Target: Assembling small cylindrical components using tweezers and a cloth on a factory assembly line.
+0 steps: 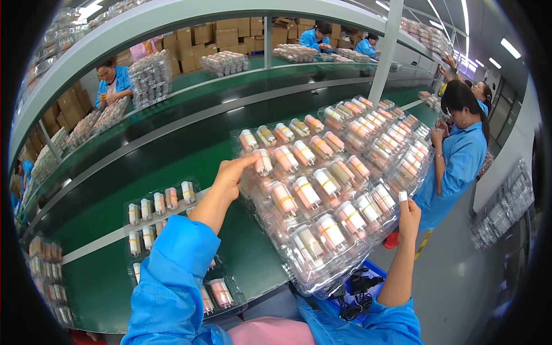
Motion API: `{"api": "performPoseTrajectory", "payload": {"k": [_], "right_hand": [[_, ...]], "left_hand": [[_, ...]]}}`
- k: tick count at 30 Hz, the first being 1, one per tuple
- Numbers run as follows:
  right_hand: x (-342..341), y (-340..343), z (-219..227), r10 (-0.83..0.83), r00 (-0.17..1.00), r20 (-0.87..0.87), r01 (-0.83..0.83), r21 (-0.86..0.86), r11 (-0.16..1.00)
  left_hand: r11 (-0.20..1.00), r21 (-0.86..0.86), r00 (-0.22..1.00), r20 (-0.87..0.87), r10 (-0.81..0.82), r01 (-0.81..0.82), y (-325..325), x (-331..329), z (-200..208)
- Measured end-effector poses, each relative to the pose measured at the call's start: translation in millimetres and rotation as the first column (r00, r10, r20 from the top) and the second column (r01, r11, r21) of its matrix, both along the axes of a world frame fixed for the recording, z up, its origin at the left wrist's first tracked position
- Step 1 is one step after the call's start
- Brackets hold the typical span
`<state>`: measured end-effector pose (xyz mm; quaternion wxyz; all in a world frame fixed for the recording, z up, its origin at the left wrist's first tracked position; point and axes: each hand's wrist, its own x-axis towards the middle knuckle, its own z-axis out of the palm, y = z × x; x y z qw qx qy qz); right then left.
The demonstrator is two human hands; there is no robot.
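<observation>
My left hand (237,172) reaches over the left edge of the stack of clear trays (265,234), fingers bent, fingertips at a banded bundle (263,163) in the row nearest that edge; I cannot tell whether they grip it or only touch it. My right hand (409,218) is at the stack's right edge with the fingers curled in. A small white piece (402,196) shows at its tip; whether I pinch it or wear it as a finger cover, I cannot tell.

Around my hands the trays' pockets carry rows of pink, white and greyish bundles, many tied with a yellow band. The stack is on the right part of the green bench (244,253), its near corner by the bench's near edge. Below that corner is a blue bin (376,270) with black cables (363,284) in it.

To my left, partly behind my sleeve, another filled tray (159,204) lies across the bench's white line (95,249). Past my right hand a co-worker in blue (460,152) stands beside the stacks. Farther off, beyond the bench's far edge, are more tray stacks (150,80) and cardboard boxes (227,37).
</observation>
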<state>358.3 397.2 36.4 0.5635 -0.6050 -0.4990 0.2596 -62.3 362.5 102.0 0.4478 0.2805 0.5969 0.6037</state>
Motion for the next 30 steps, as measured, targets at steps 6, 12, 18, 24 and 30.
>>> {"api": "performPoseTrajectory", "payload": {"k": [6, 12, 18, 24, 30], "right_hand": [[-4.7, -16.5, 29.4, 0.217, 0.976, 0.023, -0.213, -0.101, 0.972], [-24.9, -34.7, 69.4, 0.322, 0.855, -0.406, -0.381, -0.073, 0.922], [-35.2, -53.1, 81.0, 0.433, 0.757, -0.49, -0.475, 0.044, 0.879], [-85.6, -96.4, 98.4, 0.498, 0.759, -0.419, -0.482, 0.152, 0.863], [-165.4, -158.0, 83.2, 0.575, 0.768, -0.282, -0.488, 0.324, 0.81]], "left_hand": [[0.972, 0.23, 0.979, 0.185, -0.089, 0.045, 20.5, -9.0, -10.4], [0.986, 0.162, 0.984, 0.179, -0.008, -0.022, 21.9, -4.8, -18.9], [0.95, 0.311, 0.984, 0.179, -0.023, -0.035, 6.0, -14.2, -8.0], [0.915, 0.402, 0.999, -0.03, 0.043, -0.027, -42.8, -50.9, 18.9], [0.898, 0.425, 0.983, -0.085, 0.163, -0.113, -127.3, -116.9, 38.7]]}}
